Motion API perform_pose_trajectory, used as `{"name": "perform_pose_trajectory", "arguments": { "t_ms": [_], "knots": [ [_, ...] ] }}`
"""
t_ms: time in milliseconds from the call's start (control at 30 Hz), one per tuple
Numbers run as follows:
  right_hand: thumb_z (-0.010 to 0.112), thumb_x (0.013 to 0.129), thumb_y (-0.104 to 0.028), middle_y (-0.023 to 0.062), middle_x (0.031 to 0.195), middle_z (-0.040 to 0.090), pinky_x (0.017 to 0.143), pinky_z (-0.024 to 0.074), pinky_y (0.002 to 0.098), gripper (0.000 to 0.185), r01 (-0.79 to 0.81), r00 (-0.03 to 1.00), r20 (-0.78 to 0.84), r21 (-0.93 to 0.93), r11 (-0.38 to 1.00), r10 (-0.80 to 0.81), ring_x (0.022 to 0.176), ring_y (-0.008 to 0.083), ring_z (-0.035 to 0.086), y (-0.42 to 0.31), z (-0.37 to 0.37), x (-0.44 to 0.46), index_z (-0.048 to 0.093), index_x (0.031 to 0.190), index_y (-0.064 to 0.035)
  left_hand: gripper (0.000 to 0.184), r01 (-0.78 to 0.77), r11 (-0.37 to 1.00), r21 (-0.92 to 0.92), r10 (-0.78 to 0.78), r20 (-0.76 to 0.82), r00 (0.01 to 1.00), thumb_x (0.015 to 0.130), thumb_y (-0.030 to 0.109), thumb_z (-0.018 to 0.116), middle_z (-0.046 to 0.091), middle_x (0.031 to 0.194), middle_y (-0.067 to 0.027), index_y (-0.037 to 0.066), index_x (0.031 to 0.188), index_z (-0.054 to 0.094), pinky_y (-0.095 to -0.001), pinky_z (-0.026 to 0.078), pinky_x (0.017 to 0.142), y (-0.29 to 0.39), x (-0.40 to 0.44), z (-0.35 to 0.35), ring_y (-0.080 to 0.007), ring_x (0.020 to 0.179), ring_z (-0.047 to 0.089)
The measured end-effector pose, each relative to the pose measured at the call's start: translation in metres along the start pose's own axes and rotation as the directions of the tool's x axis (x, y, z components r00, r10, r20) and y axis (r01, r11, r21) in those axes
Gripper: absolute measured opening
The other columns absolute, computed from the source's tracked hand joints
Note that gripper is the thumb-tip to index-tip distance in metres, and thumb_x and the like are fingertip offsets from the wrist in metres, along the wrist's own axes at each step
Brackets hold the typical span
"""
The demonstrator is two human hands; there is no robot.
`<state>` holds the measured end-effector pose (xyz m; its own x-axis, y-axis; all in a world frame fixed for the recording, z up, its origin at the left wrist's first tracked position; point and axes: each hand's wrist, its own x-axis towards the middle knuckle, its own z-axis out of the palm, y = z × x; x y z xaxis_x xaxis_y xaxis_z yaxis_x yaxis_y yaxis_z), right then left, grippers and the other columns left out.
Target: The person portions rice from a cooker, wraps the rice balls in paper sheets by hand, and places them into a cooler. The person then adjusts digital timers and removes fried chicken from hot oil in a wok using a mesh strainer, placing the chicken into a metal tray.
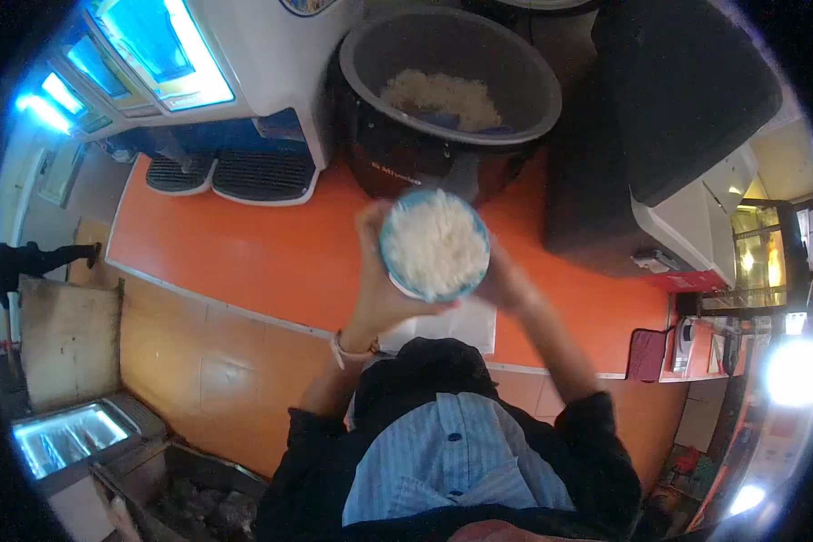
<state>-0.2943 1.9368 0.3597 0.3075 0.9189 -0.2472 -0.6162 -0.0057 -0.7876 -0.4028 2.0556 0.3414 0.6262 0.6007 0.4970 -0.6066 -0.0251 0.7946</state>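
A round bowl (pixel 484 242) with a blue rim, heaped with white rice (pixel 436 246), is held up in front of my chest above the orange counter. My left hand (pixel 377 285) wraps around its left side, thumb along the near edge. On the other side my right hand (pixel 506 278) is against the bowl, blurred, with its fingers partly hidden behind it. Just beyond the bowl stands a large dark rice cooker (pixel 397 167), lidless at the top, with cooked rice (pixel 443 98) and something blue inside.
A drink dispenser (pixel 271 54) with drip trays (pixel 264 174) stands at the back left of the counter (pixel 244 244). To the right is a big black-and-white appliance (pixel 641 163). A white sheet (pixel 461 327) lies at the counter's front edge. Another person's limb (pixel 54 260) shows far left.
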Motion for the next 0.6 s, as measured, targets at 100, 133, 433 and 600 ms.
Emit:
{"name": "perform_pose_trajectory", "arguments": {
  "t_ms": [100,133,433,600],
  "knots": [
    [0.033,0.086,-0.056,0.0089,0.136,0.032,0.093,0.0366,0.044,0.061,-0.153,0.984,0.174,0.668,0.729,0.047,0.118,0.0259,0.039,0.088,-0.033,-0.023,0.031,0.132,-0.0154,0.104,0.239,0.904,0.355,-0.249,-0.017,0.968,0.045,0.037,0.085,0.034,0.123,-0.0154,0.005,0.125,0.027,-0.0411,0.03,0.099,-0.032,-0.069,0.001,-0.0292,0.119,0.033],
    [0.033,0.086,-0.056,0.0089,0.136,0.032,0.093,0.0366,0.044,0.061,-0.16,0.982,0.181,0.674,0.721,0.048,0.118,0.0259,0.039,0.105,-0.046,-0.026,0.031,0.132,-0.0154,0.098,0.172,0.775,0.609,-0.264,0.065,0.962,0.048,0.041,0.082,0.032,0.126,-0.0169,0.006,0.125,0.031,-0.0438,0.029,0.099,-0.039,-0.082,-0.006,-0.0323,0.119,0.033],
    [0.067,0.068,-0.034,0.0151,0.123,0.038,0.091,0.0366,0.0438,0.059,0.172,0.835,0.0,-0.95,0.262,-0.55,0.108,0.0319,0.039,0.142,-0.143,0.02,0.046,0.121,-0.0192,0.056,0.062,0.188,0.98,-0.528,0.048,0.848,0.069,0.035,0.066,0.029,0.135,-0.0121,0.023,0.12,0.046,-0.0499,0.027,0.098,-0.107,-0.197,-0.069,-0.037,0.121,0.03],
    [0.074,0.053,-0.028,0.0134,0.124,0.034,0.089,0.037,0.0433,0.07,0.096,0.875,0.118,-0.993,-0.069,-0.469,0.103,0.0347,0.038,0.19,-0.145,0.026,0.049,0.119,-0.0275,0.054,0.068,0.091,0.994,-0.543,-0.008,0.84,0.07,0.033,0.065,0.029,0.136,-0.0109,0.023,0.12,0.047,-0.0504,0.025,0.099,-0.104,-0.191,-0.065,-0.0357,0.123,0.028]
  ]
}}
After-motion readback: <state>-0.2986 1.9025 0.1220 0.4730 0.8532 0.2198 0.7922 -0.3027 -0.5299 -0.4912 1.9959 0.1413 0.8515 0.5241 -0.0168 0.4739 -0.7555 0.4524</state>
